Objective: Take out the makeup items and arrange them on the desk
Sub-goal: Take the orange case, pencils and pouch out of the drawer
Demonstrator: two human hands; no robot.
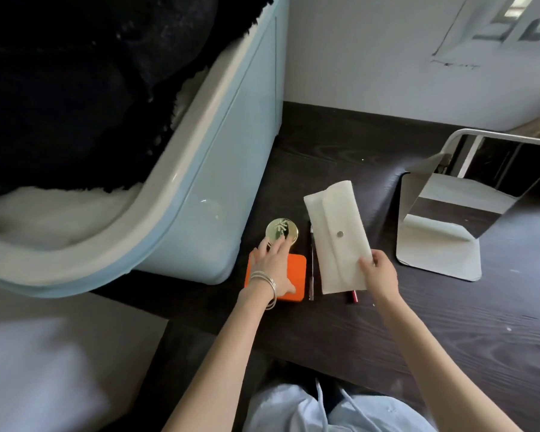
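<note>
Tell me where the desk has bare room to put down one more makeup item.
Bare desk lies in front of the mirror stand, right of the white pouch. It is crowded between the gold compact, orange case, pencil and pouch.

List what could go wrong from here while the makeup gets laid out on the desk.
1. The left hand reaches across the orange case to the gold compact; a nudge might slide either out of line.
2. The right hand pinches only the white pouch at its edge, so anything left inside might spill.
3. The red tube lies partly under the pouch and may get dragged or rolled.
</note>
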